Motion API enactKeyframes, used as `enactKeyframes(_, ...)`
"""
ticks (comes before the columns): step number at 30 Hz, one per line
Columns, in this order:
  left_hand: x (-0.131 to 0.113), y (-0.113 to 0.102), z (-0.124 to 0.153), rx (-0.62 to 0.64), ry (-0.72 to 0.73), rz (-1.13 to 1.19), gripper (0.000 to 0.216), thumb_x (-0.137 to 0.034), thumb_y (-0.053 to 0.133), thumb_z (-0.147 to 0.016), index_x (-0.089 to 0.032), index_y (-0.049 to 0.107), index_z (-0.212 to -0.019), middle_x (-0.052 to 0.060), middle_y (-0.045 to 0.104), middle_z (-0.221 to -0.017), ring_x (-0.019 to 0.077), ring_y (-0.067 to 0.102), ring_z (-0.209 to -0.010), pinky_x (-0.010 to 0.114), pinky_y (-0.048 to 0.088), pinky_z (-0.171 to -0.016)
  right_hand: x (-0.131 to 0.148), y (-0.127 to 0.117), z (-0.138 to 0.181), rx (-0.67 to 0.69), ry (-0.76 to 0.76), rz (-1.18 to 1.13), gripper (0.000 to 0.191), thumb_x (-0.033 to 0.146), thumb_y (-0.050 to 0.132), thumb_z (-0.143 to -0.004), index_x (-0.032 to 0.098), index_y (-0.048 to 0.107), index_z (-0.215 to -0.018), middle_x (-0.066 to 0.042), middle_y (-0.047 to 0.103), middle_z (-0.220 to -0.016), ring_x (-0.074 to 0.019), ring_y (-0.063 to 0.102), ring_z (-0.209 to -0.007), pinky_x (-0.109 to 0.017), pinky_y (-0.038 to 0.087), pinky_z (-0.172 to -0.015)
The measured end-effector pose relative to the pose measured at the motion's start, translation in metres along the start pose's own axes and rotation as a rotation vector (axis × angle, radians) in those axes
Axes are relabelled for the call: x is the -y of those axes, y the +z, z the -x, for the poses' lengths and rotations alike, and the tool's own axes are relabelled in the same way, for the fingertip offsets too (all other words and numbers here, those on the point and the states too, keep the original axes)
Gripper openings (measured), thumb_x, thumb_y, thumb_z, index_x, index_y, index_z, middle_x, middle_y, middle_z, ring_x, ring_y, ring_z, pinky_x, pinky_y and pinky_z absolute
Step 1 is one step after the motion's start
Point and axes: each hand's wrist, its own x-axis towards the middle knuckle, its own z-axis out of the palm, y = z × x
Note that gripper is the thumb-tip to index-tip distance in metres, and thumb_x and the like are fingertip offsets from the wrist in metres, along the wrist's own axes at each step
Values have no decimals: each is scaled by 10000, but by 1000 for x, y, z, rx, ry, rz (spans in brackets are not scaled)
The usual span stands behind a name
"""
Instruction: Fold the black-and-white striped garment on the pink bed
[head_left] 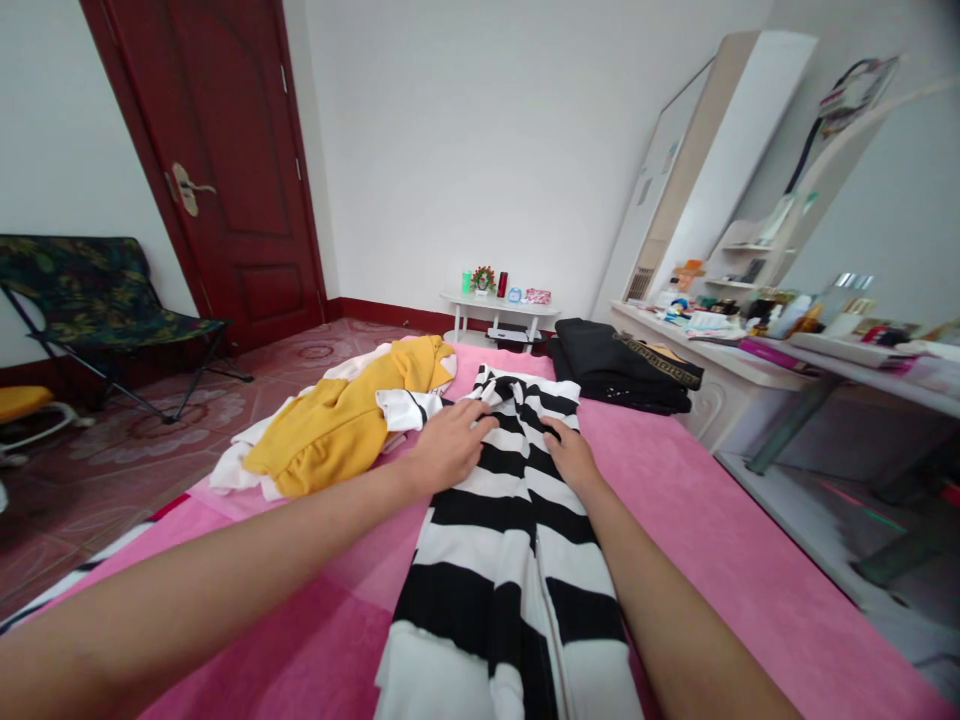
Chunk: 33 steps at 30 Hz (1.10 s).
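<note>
A black-and-white striped garment lies lengthwise in front of me, its sides drawn inward and a dark neckline at the far end. One white sleeve with a black band sticks out to the left. My left hand rests on the upper left part of the garment, fingers stretched out and slightly apart. On the opposite edge, my right hand touches the cloth with its fingers extended. Neither hand visibly lifts any fabric. The near end of the garment runs out of view at the bottom.
Beneath the garment is a pink bedspread. Yellow clothing over white cloth lies to the left, folded black clothes to the far right. A cluttered dressing table borders the right side. A small white table stands beyond the bed.
</note>
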Motion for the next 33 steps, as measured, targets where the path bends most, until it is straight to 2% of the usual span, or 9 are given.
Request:
enactKeyframes(3,33,-22,16,36,-173,-134,564,-214,603,-738,-213,463,-1285,109,471,-1326,282,426,-1234,427,351,-1029,1,-1,1,-6,5,6,381,223,433,-864,212,564,-1221,-49,601,-1244,-200,557,-1135,-357,421,-983)
enactKeyframes(7,77,-30,9,197,-451,-85,309,-229,564,-762,-227,638,-1062,84,639,-1112,275,556,-1084,367,402,-935,0,1,1,-22,9,-9,372,225,437,-862,230,567,-1211,-39,601,-1240,-195,554,-1137,-358,424,-978)
enactKeyframes(13,122,-56,-49,-42,-858,40,258,-364,571,-779,-163,685,-893,119,696,-935,274,631,-932,302,459,-758,-4,3,2,-46,5,-65,353,230,448,-855,232,577,-1184,-29,605,-1232,-189,551,-1132,-354,409,-995)
enactKeyframes(19,132,-98,-111,-194,-989,53,353,-376,531,-797,-73,657,-929,172,678,-920,245,638,-813,290,474,-671,-6,2,3,-60,7,-146,332,234,473,-839,235,593,-1149,-24,614,-1216,-186,557,-1123,-348,409,-996)
enactKeyframes(22,103,-126,-140,-258,-853,32,350,-385,532,-791,-67,659,-865,125,661,-840,220,624,-796,273,469,-691,-6,2,3,-68,7,-179,320,238,488,-833,233,601,-1133,-26,620,-1206,-186,557,-1121,-348,402,-1002)
enactKeyframes(26,19,-172,-146,-164,-549,-31,384,-334,460,-825,-12,638,-935,42,572,-757,192,608,-822,278,444,-738,-6,0,4,-133,42,-317,326,334,512,-838,201,605,-1122,-61,635,-1170,-203,572,-1093,-352,413,-984)
enactKeyframes(28,-33,-188,-125,36,-397,-22,396,-287,389,-849,6,637,-945,14,523,-681,158,595,-770,279,433,-736,-5,-3,4,-202,66,-463,369,419,484,-854,173,613,-1097,-87,645,-1139,-219,591,-1057,-362,428,-960)
enactKeyframes(30,-83,-190,-90,252,-182,65,296,-322,495,-790,-92,672,-850,-7,554,-594,104,528,-587,233,437,-625,-5,-6,5,-263,98,-601,436,498,439,-862,158,628,-1058,-99,659,-1098,-234,609,-1016,-379,442,-935)
enactKeyframes(33,-137,-163,-37,678,37,172,248,-320,511,-785,-155,686,-724,20,618,-607,117,526,-523,217,402,-513,-6,-10,6,-307,127,-676,513,570,414,-846,152,642,-1039,-106,669,-1078,-258,604,-1019,-406,436,-934)
